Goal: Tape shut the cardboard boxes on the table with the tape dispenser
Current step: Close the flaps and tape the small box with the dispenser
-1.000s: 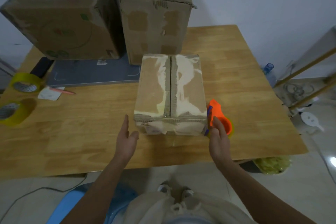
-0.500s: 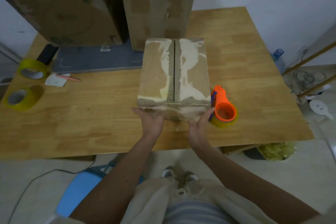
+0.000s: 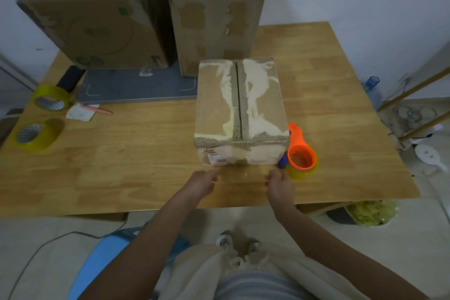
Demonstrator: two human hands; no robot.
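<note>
- Both hands, left [image 3: 203, 181] and right [image 3: 280, 184], have left the box [image 3: 239, 114] front; fingers loosely curled, holding nothing.
- Box mid-table, top seam untaped; dispenser [image 3: 300, 153] touching its right side.
- Rear boxes [image 3: 214, 14] look unsealed too.

Left hand [image 3: 203, 181], right hand [image 3: 280, 184]: loosely curled, empty.

1. The worn brown cardboard box with a slit top seam [image 3: 239, 109] stands mid-table; bare wooden table [image 3: 136, 153] lies open to its left.
2. The orange tape dispenser with yellowish roll [image 3: 300, 156] sits just beside the box's right near corner, narrowing passage there.
3. Two tall cardboard boxes [image 3: 214, 14] block the far side, one close behind the small box.
4. Two yellow tape rolls [image 3: 36, 134] occupy the left edge.
5. The left hand [image 3: 202, 182] and right hand [image 3: 280, 184] hover over the free near strip.
</note>
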